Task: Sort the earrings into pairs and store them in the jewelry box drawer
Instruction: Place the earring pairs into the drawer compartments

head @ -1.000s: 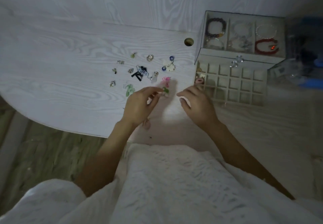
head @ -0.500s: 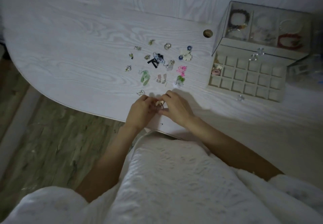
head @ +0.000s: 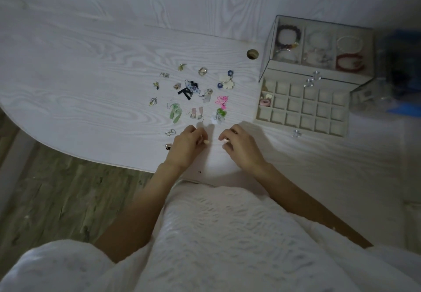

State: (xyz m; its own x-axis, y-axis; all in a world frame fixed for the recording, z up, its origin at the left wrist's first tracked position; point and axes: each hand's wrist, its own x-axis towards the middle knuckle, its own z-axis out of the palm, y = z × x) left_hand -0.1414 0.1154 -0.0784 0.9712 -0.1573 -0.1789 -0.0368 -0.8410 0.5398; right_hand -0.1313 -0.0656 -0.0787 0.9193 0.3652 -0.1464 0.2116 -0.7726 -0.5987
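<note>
I note drawer [head: 303,109] mostly empty right of centre; earrings [head: 189,91] scattered on desk [head: 91,86]; left hand [head: 186,146] and right hand [head: 239,148] curled, contents indiscernible.

Counted on table [head: 91,75]: one jewelry box [head: 319,73] with one open drawer [head: 303,109] of eighteen cells in three rows of six, three upper compartments holding bracelets [head: 288,37], roughly sixteen loose earrings [head: 189,89], exact number uncertain, and two hands [head: 186,146].
</note>
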